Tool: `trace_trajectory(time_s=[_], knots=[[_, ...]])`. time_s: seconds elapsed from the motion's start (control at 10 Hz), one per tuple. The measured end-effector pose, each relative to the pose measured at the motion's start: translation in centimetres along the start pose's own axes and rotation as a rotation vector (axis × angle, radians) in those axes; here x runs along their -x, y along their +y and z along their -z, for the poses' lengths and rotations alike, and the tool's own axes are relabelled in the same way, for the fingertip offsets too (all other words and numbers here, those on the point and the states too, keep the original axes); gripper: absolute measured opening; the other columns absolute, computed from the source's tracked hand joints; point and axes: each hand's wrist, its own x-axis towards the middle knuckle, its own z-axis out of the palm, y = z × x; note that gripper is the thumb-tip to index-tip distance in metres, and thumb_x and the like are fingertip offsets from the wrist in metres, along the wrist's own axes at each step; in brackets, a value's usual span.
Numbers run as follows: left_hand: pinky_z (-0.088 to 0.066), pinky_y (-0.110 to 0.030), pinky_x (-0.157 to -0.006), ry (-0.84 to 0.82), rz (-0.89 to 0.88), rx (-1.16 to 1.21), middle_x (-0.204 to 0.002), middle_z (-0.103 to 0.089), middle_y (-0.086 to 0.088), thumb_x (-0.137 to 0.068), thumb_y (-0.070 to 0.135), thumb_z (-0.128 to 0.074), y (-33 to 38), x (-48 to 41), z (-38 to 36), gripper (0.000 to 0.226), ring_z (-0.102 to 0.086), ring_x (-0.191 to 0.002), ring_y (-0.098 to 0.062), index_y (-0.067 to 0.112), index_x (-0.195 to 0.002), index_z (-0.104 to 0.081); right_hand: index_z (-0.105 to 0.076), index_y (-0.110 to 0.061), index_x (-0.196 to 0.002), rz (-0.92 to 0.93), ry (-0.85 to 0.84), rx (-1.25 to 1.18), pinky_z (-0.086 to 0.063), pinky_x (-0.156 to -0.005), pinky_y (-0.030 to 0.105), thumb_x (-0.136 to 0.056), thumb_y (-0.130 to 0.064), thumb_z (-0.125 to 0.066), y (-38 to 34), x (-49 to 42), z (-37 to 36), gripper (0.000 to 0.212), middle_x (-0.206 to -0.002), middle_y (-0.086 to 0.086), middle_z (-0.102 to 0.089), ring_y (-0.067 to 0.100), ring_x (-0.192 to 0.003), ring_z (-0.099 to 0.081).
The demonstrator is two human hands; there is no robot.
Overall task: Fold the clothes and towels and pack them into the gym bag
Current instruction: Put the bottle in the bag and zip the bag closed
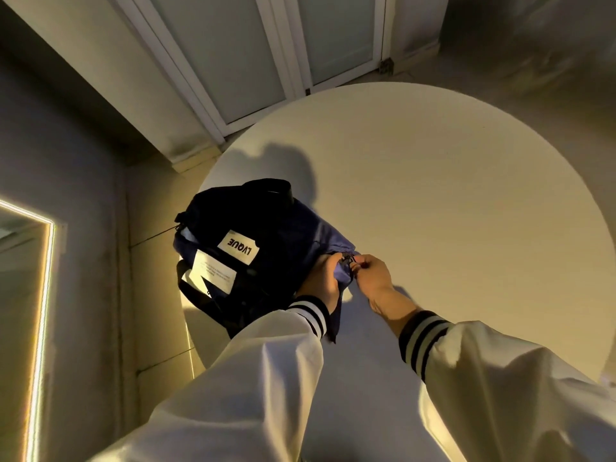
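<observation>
Gym bag (266, 241), dark blue w/ white labels, sits at left edge of round table (450, 181). Left hand (320, 281) grips bag's near end fabric. Right hand (370, 273) pinches zipper pull (346, 261) at that end.

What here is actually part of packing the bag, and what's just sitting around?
Part of the job: gym bag; zip pull; left hand, gripping the bag's end; right hand, pinching the pull.
Just around: round table under the bag; glowing light strip; glass doors.
</observation>
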Motion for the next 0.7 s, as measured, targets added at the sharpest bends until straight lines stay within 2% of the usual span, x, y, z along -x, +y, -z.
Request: trace_trajectory(time_s=[0.1,0.2,0.3,0.4,0.5,0.6,0.7], knots=[[-0.029,-0.025,-0.109,-0.093,0.003,-0.213,-0.143,-0.052,-0.010,-0.100,0.011,-0.052,1.1,-1.0,0.1,0.038,-0.048,-0.132,-0.023,0.008,-0.138,-0.052,-0.071,-0.010,-0.105,0.007,0.037,0.024,-0.041,-0.063,0.023,-0.097,-0.006,-0.050,0.1,1.0,0.5,0.023,-0.091,0.008,-0.065,0.021,-0.072,-0.053],[-0.026,-0.015,-0.099,-0.113,-0.057,-0.139,-0.146,-0.050,-0.011,-0.099,-0.003,-0.042,1.4,0.0,1.4,0.044,-0.048,-0.128,-0.019,0.009,-0.141,-0.051,-0.073,-0.012,-0.097,0.058,0.058,0.034,-0.039,-0.068,0.026,-0.096,-0.007,-0.053,0.2,2.1,1.1,0.021,-0.085,0.007,-0.064,0.024,-0.077,-0.053],[-0.026,-0.011,-0.096,-0.093,-0.043,-0.083,-0.152,-0.043,-0.010,-0.096,-0.006,-0.045,1.1,0.4,2.1,0.054,-0.044,-0.137,-0.023,0.016,-0.146,-0.048,-0.075,-0.007,-0.092,0.099,0.040,0.028,-0.042,-0.069,0.027,-0.094,-0.005,-0.054,-0.4,3.5,1.5,0.021,-0.083,0.011,-0.067,0.022,-0.076,-0.054],[-0.027,-0.012,-0.097,-0.071,-0.054,-0.026,-0.149,-0.048,-0.010,-0.095,-0.008,-0.046,1.6,0.4,2.6,0.053,-0.046,-0.136,-0.025,0.015,-0.142,-0.053,-0.071,0.000,-0.084,0.127,0.021,0.026,-0.042,-0.068,0.029,-0.092,-0.005,-0.054,-1.3,4.7,0.8,0.019,-0.079,0.019,-0.066,0.020,-0.072,-0.049],[-0.029,-0.009,-0.095,-0.031,-0.106,-0.020,-0.142,-0.055,-0.010,-0.093,-0.009,-0.048,1.8,1.1,3.3,0.050,-0.051,-0.131,-0.025,0.013,-0.137,-0.058,-0.068,0.001,-0.079,0.166,0.037,0.008,-0.042,-0.066,0.032,-0.091,-0.003,-0.051,-2.1,6.0,0.3,0.022,-0.075,0.015,-0.064,0.021,-0.069,-0.046],[-0.029,0.000,-0.093,-0.011,-0.126,-0.040,-0.132,-0.062,-0.009,-0.096,-0.007,-0.048,2.0,2.0,3.7,0.041,-0.056,-0.124,-0.024,0.008,-0.131,-0.063,-0.074,-0.001,-0.088,0.141,0.103,-0.048,-0.051,-0.080,0.035,-0.090,0.002,-0.048,-2.0,6.8,0.3,0.027,-0.094,0.015,-0.073,0.022,-0.080,-0.057],[-0.040,-0.017,-0.103,-0.001,-0.200,-0.059,-0.129,-0.065,-0.006,-0.096,0.003,-0.056,2.5,3.2,4.6,0.036,-0.059,-0.120,-0.022,0.013,-0.129,-0.065,-0.077,-0.004,-0.091,0.113,0.125,-0.039,-0.052,-0.086,0.032,-0.090,0.003,-0.048,-2.0,7.0,0.3,0.029,-0.100,0.012,-0.074,0.026,-0.091,-0.065]])
